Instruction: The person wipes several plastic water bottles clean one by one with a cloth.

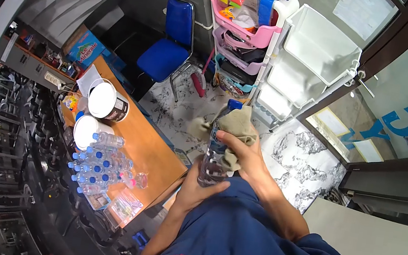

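A clear plastic bottle (212,168) with a blue cap stands nearly upright in front of my body, its cap end tilted away from me. My left hand (200,183) is closed around the lower part of the bottle. In my right hand (245,156) is a greenish-grey cloth (240,123), which the fingers press against the upper side of the bottle. The thumb of that hand lies across the bottle below the cap. One loose end of the cloth hangs out to the left of the bottle and looks blurred.
Several blue-capped bottles (95,166) stand on a wooden table (150,143) at left, beside two white buckets (103,101). Ahead are a blue chair (164,56), a pink-tiered rack (241,31) and white shelf bins (298,81). A pale surface (366,252) lies at right.
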Demonstrator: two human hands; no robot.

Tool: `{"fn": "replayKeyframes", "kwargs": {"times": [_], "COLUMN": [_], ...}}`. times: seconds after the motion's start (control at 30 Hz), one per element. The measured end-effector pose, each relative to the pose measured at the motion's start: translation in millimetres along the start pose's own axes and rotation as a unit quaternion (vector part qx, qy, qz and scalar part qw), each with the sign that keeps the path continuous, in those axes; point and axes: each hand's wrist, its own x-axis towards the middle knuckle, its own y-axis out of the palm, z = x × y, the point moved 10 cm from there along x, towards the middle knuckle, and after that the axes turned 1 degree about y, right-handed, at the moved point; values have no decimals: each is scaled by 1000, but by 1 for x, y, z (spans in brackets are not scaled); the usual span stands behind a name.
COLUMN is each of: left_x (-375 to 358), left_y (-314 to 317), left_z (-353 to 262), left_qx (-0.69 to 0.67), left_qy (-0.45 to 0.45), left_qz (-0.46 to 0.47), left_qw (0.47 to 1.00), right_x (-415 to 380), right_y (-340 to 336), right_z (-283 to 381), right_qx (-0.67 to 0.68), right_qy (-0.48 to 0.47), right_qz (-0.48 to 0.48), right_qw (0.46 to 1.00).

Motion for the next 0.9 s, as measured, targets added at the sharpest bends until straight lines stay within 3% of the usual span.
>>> {"fn": "replayKeyframes", "kwargs": {"times": [0.03, 0.13, 0.17, 0.23, 0.27, 0.3, 0.4, 0.43, 0.53, 0.6, 0.67, 0.7, 0.77, 0.87, 0.9], "left_x": [-2, 2, 1, -8, -15, -18, -32, -39, -36, -34, -15, -3, 9, 14, 21], "left_y": [-6, 0, 8, 19, 30, 39, 60, 72, 79, 67, 35, 3, -56, -39, -26], "left_z": [-10, -15, -24, 3, 10, 9, 8, -10, -7, 13, 35, 33, 8, -86, -96], "left_qx": [112, 136, 149, -107, -232, -279, -532, -680, -617, -409, -198, -86, 142, 12, -10], "left_qy": [65, 56, 84, -62, -130, -141, -206, -188, -145, -164, -169, -120, -14, 205, 200], "left_qz": [-41, -31, 7, 108, 155, 175, 288, 351, 435, 313, 216, 123, -67, -151, -138], "left_qw": [991, 989, 985, 986, 951, 934, 769, 616, 640, 842, 941, 981, 987, 967, 970], "right_x": [-5, -23, -25, -29, -31, -31, -41, -51, -58, -60, -45, -46, -30, -27, -34], "right_y": [0, 17, 14, 7, 5, 2, -10, 3, -1, -11, -18, -14, -19, -4, 10], "right_z": [11, 30, 26, 2, -8, -25, -51, -54, -76, -83, -71, -43, -19, 12, 20], "right_qx": [-100, -201, -181, -54, 9, 71, 106, 202, 265, 261, 293, 243, 50, -246, -311], "right_qy": [-61, -145, -123, 21, 92, 128, 236, 284, 317, 346, 294, 259, 132, 14, -24], "right_qz": [-13, -22, -23, -4, 7, 44, 77, 115, 125, 108, 119, 28, 36, 52, 45], "right_qw": [993, 969, 976, 998, 996, 988, 963, 930, 902, 895, 902, 934, 989, 968, 949]}}
